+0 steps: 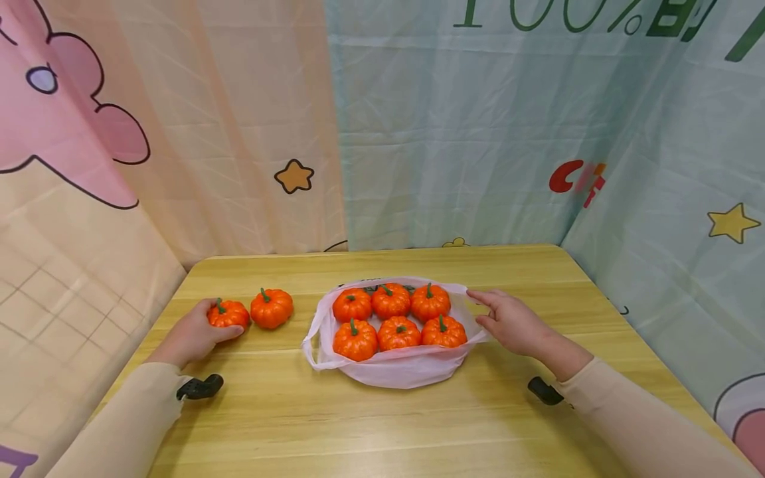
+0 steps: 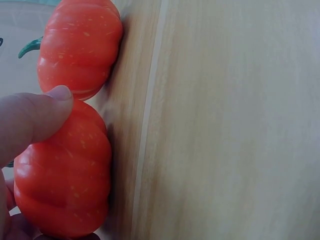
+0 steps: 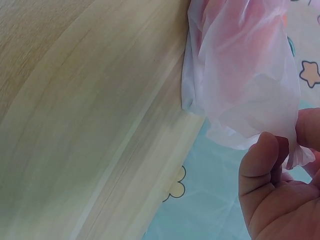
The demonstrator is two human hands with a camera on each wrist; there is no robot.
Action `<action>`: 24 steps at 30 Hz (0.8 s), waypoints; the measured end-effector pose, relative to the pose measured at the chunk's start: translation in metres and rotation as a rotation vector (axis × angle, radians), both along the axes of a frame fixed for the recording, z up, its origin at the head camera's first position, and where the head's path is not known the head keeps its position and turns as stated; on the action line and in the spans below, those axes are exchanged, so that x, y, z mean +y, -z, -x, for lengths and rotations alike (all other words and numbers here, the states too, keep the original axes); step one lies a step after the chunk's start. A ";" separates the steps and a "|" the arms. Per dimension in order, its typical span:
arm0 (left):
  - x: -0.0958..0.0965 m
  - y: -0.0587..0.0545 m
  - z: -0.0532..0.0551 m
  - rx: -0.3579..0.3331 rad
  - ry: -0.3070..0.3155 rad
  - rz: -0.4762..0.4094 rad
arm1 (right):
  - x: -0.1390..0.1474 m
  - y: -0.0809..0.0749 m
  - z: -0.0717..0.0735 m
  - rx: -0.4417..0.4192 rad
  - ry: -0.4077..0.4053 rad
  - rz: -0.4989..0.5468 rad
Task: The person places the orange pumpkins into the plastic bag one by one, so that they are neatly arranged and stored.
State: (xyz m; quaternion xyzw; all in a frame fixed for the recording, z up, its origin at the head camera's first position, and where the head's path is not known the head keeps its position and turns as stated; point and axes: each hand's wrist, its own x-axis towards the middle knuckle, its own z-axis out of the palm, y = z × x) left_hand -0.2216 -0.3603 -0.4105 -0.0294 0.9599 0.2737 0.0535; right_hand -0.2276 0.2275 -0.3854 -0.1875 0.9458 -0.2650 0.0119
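My left hand (image 1: 196,333) grips a small orange pumpkin (image 1: 230,314) with a green stem, near the left side of the table. In the left wrist view the thumb lies over this pumpkin (image 2: 65,172). Just right of it sits a second pumpkin (image 1: 271,309). A thin white plastic bag (image 1: 406,372) stands open at the table's middle, with several pumpkins (image 1: 391,301) inside in two rows. At the bag's right rim, my right hand (image 1: 518,324) holds the edge; the right wrist view shows gathered plastic (image 3: 301,156) between its fingers.
The wooden table (image 1: 269,411) ends at the back against a printed curtain (image 1: 448,153). More curtain (image 1: 675,265) hangs along the right side and the left. One bag handle (image 1: 311,345) loops out on the bag's left. Black straps (image 1: 200,387) sit at both wrists.
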 end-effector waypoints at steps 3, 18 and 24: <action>0.000 0.000 0.001 -0.004 -0.002 -0.002 | 0.000 0.000 0.000 0.001 -0.001 -0.001; 0.002 -0.001 0.000 -0.013 -0.006 -0.003 | 0.000 -0.001 -0.001 -0.016 -0.001 0.002; 0.001 0.000 -0.001 -0.004 -0.013 -0.007 | -0.001 -0.001 0.000 -0.019 0.005 -0.002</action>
